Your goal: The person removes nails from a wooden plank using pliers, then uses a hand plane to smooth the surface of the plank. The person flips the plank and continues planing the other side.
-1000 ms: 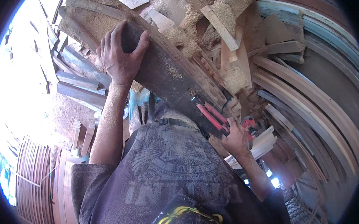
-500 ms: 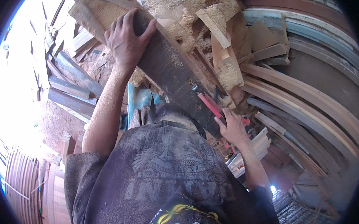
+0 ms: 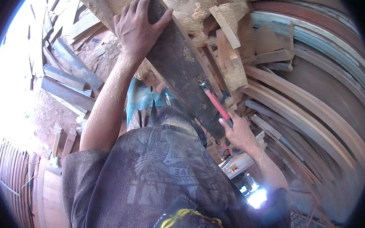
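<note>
A long dark wooden board (image 3: 178, 68) slants from the upper left toward the middle, dusted with sawdust. Across its upper end lies my left hand (image 3: 138, 29), thumb apart and fingers bent over the wood, holding the board. My right hand (image 3: 240, 132) is closed around the grip of a hammer with a red handle (image 3: 215, 102). The hammer's small metal head (image 3: 203, 86) is over the board's face, near its right edge; whether it touches cannot be seen. Fingertips of the right hand are partly hidden by the handle.
Sawdust and a pale offcut (image 3: 225, 26) lie beyond the board. Curved-looking long planks (image 3: 306, 108) are stacked on the right. Scrap boards (image 3: 66, 92) are scattered on the left. Light blue cloth (image 3: 138, 96) shows beneath the board.
The board and my left hand appear slightly farther up and right in the picture. The view has shifted a little. The hammer remains in my right hand, its head over the board.
</note>
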### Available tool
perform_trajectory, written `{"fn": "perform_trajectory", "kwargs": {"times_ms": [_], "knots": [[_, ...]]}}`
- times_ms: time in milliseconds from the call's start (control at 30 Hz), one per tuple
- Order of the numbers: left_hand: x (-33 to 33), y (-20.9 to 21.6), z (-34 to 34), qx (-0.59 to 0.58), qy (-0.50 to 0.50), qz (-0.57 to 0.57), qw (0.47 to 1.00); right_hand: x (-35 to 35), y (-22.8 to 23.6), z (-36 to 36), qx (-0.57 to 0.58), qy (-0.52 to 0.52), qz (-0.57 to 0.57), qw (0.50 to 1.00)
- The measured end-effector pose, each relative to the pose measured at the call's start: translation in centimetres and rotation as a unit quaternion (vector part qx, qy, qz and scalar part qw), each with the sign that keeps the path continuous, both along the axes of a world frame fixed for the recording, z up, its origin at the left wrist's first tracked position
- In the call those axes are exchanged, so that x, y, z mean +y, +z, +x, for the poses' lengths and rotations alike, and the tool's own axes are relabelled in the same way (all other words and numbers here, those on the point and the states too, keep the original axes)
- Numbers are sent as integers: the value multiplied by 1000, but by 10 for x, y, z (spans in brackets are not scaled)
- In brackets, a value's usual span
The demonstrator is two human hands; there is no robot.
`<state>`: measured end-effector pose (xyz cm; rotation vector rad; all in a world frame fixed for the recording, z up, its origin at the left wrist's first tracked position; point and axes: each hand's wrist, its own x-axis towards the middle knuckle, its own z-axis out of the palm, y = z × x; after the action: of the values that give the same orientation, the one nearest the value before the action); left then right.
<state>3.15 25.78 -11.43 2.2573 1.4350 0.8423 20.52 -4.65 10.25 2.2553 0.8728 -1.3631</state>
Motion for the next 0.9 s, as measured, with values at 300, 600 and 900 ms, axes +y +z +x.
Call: {"fn": "perform_trajectory", "kwargs": {"times_ms": [300, 600, 900], "knots": [[-2, 13, -2, 27, 6, -35, 999, -53, -36, -5, 15, -63, 105, 992], [-2, 10, 1, 12, 5, -17, 1000, -75, -74, -11, -4, -78, 212, 974], [-1, 3, 2, 0, 5, -16, 1000, -24, -11, -9, 27, -18, 132, 991]]}}
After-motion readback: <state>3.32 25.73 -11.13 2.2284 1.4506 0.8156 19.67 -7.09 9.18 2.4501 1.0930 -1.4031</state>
